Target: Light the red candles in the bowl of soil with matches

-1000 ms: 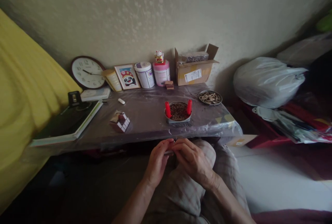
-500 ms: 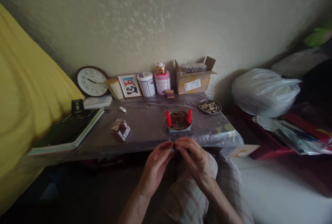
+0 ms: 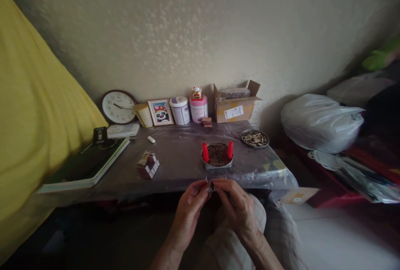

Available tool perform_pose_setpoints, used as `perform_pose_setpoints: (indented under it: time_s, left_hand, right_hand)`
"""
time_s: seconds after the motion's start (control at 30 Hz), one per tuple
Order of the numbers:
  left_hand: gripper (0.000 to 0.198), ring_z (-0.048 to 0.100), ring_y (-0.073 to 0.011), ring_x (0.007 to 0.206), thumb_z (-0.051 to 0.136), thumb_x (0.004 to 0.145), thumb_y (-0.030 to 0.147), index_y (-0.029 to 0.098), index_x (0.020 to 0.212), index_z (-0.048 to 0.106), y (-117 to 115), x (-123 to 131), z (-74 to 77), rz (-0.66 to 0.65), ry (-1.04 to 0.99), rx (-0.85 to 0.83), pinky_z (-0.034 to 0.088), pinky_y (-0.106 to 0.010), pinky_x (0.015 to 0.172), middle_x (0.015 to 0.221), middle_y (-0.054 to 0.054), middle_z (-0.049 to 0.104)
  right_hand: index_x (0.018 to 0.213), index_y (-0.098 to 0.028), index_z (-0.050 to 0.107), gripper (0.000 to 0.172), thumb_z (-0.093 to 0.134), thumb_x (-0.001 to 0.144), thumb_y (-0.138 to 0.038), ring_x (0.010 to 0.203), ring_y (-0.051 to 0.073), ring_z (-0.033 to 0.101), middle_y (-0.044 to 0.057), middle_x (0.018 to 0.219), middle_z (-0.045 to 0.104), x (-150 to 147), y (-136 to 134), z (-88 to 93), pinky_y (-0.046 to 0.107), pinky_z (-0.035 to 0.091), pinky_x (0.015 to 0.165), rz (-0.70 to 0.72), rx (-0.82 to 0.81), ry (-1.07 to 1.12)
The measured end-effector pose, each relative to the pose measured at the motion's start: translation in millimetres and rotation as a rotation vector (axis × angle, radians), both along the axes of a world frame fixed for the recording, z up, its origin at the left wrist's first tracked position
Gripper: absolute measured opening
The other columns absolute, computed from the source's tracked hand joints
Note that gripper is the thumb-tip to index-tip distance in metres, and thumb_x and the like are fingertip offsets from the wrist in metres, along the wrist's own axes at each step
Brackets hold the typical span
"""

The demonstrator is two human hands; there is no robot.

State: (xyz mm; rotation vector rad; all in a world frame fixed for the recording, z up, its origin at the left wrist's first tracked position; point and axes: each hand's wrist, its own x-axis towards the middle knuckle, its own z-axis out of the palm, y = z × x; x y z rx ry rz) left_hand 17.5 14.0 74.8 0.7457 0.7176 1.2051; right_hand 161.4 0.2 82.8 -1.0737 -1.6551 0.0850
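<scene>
My left hand (image 3: pixel 191 207) and my right hand (image 3: pixel 237 207) meet just below the table's front edge, above my knee in checked trousers. Both pinch a small pale object (image 3: pixel 210 186) between their fingertips; it is too small to name. Straight ahead on the low table (image 3: pixel 181 166) stands a metal dish (image 3: pixel 218 155) of dark grains with two red candles (image 3: pixel 205 152) upright at its sides. A second round dish (image 3: pixel 254 138) holding matchsticks sits to the right of it.
A small puzzle cube (image 3: pixel 148 164) lies left of centre. Along the wall stand a clock (image 3: pixel 118 106), a framed panda picture (image 3: pixel 161 112), tubs and a cardboard box (image 3: pixel 235 106). A book (image 3: pixel 87 165) rests at the left, a yellow cloth (image 3: pixel 34 120) beside it, filled bags (image 3: pixel 318 122) to the right.
My view has tilted up a little, so everything sits lower in the picture. My hands stay together at the table's edge, fingertips working the small object.
</scene>
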Motion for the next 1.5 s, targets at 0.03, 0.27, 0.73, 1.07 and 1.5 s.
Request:
perform_pose_setpoints:
  time_s: [0.03,0.27,0.73,1.07,1.5]
  left_hand:
    - [0.023,0.063,-0.0206,0.100,0.074,0.074,0.029,0.018,0.095,0.073,-0.4,0.1,0.3,0.003,0.009,-0.002,0.046,-0.034,0.094,0.101,-0.007,0.075]
    - [0.024,0.063,-0.0217,0.103,0.071,0.078,0.026,0.017,0.099,0.073,-2.1,-1.1,0.3,-0.022,0.003,0.001,0.045,-0.037,0.098,0.104,-0.008,0.074]
    - [0.023,0.062,-0.0212,0.102,0.067,0.081,0.026,0.016,0.101,0.071,-1.9,-4.5,-0.9,-0.034,0.000,0.019,0.043,-0.036,0.096,0.104,-0.009,0.073]
    - [0.024,0.062,-0.0208,0.101,0.068,0.081,0.029,0.015,0.101,0.070,5.5,-7.7,12.0,0.005,-0.019,0.024,0.041,-0.035,0.097,0.103,-0.009,0.074]
    - [0.026,0.062,-0.0224,0.105,0.070,0.078,0.034,0.016,0.097,0.072,12.8,-12.4,32.7,0.070,0.002,-0.008,0.039,-0.038,0.102,0.109,-0.011,0.074]
  right_hand:
    - [0.098,-0.025,0.064,0.014,0.052,0.094,-0.019,0.087,0.017,0.070,0.005,0.094,0.073,-0.2,0.3,-0.7,0.029,0.059,0.077,-0.006,0.012,0.002]
    - [0.102,-0.025,0.062,0.016,0.052,0.093,-0.016,0.084,0.017,0.070,0.003,0.092,0.074,0.7,0.1,-3.2,0.030,0.058,0.077,-0.058,0.058,-0.065]
    - [0.100,-0.024,0.060,0.019,0.052,0.090,-0.010,0.083,0.017,0.069,0.005,0.091,0.072,0.7,-2.4,5.1,0.029,0.057,0.074,-0.018,0.103,-0.053]
    - [0.098,-0.021,0.059,0.018,0.054,0.089,-0.006,0.084,0.016,0.065,0.006,0.093,0.067,-0.7,2.2,23.8,0.029,0.053,0.076,-0.031,0.130,-0.007]
    - [0.092,-0.020,0.062,0.010,0.053,0.091,-0.016,0.079,0.018,0.064,0.005,0.085,0.067,20.3,57.0,-11.0,0.030,0.052,0.072,-0.252,0.129,0.019]
